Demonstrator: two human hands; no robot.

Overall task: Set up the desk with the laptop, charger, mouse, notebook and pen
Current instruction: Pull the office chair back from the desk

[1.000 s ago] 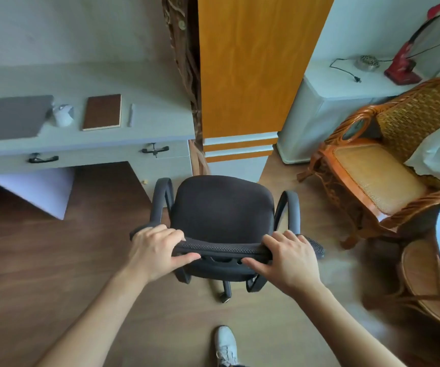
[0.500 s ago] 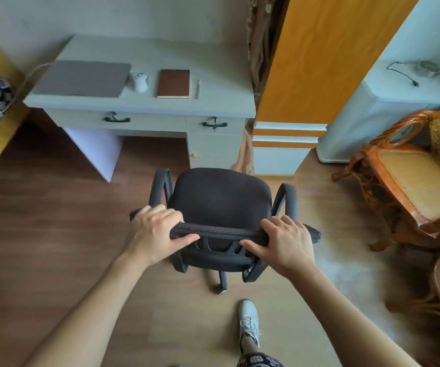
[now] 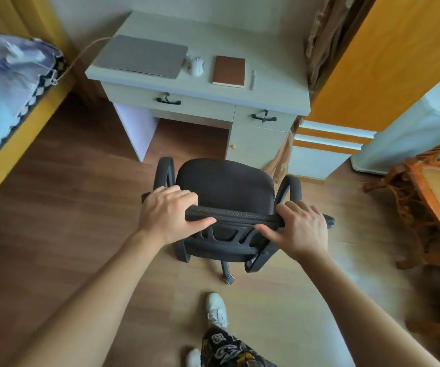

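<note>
Laptop point(image 3: 144, 55), one flat grey slab with rounded corners and its lid shut, lies at the left of the pale matte desk point(image 3: 274, 94) in the upper middle of the frame, and a thin tan cable point(image 3: 81, 55) runs from its back left corner toward the bed point(image 3: 4, 83) at the upper left. Just right of the laptop we see one small white rounded mouse point(image 3: 197, 66), then one rectangular brown notebook point(image 3: 229, 71) with a smooth cover, then one slim pale pen point(image 3: 252, 79), all four apart from each other in a row. We count two black curved drawer handles point(image 3: 168, 101) on the desk front. Below the desk, in the middle of the frame, stands one black office chair point(image 3: 224, 186) with a woven fabric seat, a mesh-textured backrest edge and two looped plastic armrests. Our left hand point(image 3: 167, 210) is curled over the top of the backrest, fingers pressed together in front and the thumb beneath; our right hand point(image 3: 299, 229) clamps the same edge, fingers slightly spread over the top and the thumb pressed against the plastic back frame. The floor point(image 3: 54, 207) is smooth brown wood-grain planking. At the right edge sits one woven rattan armchair point(image 3: 430, 197), and at the bottom we see two white shoes point(image 3: 216, 309).
</note>
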